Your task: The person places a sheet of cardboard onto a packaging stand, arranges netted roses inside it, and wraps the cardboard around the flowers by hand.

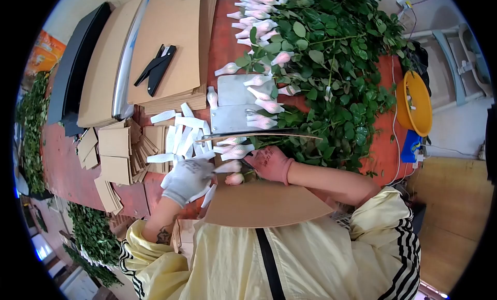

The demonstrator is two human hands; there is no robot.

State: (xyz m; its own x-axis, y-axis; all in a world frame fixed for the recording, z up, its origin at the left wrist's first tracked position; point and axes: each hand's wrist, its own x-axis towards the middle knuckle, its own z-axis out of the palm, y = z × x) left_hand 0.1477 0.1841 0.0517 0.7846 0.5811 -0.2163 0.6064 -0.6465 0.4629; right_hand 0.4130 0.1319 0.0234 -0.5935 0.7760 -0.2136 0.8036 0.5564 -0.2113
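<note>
Left hand (187,180), white-gloved, at 7 o'clock from frame centre; fingers curled around white paper strips (182,137), more of them scattered at its 12. Cardboard offcuts (115,157) stacked at its 9, crowding the table edge. Black scissors (155,68) lie on the cardboard sheets (171,46) at 11, untouched.

Curved cardboard piece (264,204) at 6 hides the near table edge and part of both forearms.

Right hand (272,163), pink-gloved, just right of centre, closed on netted rosebuds (235,152); stems lost under the glove. Rose pile (321,67) fills 1 o'clock, many buds buried in leaves. Yellow basin (414,103) at 3, beyond the table edge. Little bare table between the hands.
</note>
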